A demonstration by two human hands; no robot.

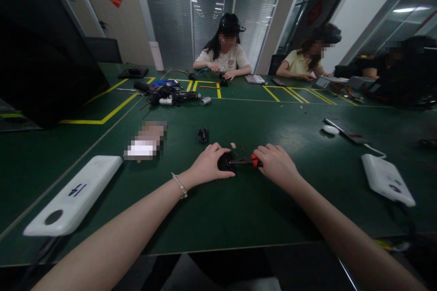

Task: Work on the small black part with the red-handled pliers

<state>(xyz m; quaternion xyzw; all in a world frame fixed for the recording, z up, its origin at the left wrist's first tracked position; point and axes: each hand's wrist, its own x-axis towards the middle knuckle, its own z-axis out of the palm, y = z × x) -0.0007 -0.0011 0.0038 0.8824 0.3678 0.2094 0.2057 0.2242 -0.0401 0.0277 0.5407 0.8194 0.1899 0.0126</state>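
My left hand [209, 163] is closed around a small round black part [225, 162] resting on the green table [218, 209]. My right hand [277, 163] grips the red handles of a pair of pliers [246, 161], whose dark jaws reach left to the black part. A few tiny screws and a small tan piece [235, 146] lie just beyond my hands. Another small black part [203, 135] sits a little farther away.
White power banks lie at the near left [73, 195] and near right [387, 178], the right one with a cable. A pile of black tools [167, 94] sits far left. Three other people work along the far side. A blurred patch [145, 142] lies left of my hands.
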